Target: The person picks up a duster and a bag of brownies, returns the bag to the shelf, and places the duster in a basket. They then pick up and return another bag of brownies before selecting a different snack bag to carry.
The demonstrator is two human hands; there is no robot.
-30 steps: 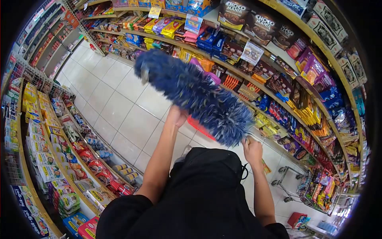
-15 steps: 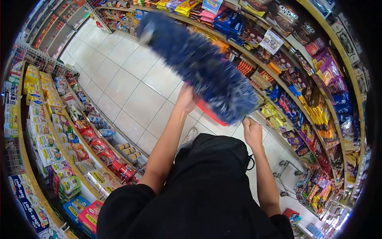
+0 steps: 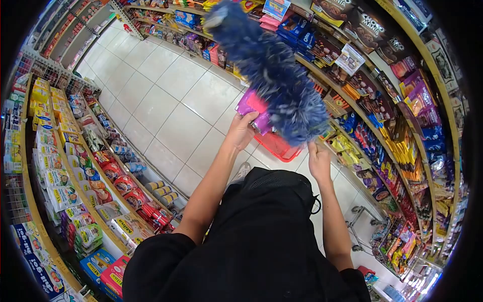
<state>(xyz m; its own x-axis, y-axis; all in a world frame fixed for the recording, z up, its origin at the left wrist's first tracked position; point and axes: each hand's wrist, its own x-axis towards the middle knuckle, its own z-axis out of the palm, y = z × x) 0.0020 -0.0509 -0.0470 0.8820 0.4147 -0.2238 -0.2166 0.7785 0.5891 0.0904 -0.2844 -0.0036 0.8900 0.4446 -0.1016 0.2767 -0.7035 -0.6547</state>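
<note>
My left hand [image 3: 241,132] is closed on a purple and pink packet [image 3: 253,106], thumb on top, over the tiled floor. My right hand [image 3: 319,160] is wrapped round the near end of a fluffy blue duster [image 3: 274,70]; the handle itself is hidden. The duster stretches up and to the left, slightly blurred, passing in front of the snack shelf and covering the packet's right side. Below the duster, a red basket [image 3: 277,147] shows on the floor.
Shelves of chocolate and biscuit packs [image 3: 370,32] curve along the right. On the left stand shelves of pouches and boxes [image 3: 63,189]. A wire cart with snacks [image 3: 402,241] is at the lower right. One shoe [image 3: 243,169] shows on the tiles [image 3: 176,126].
The duster has swung right and up at its far end. The purple packet in my left hand, mostly hidden before, now shows. More of the red basket is visible.
</note>
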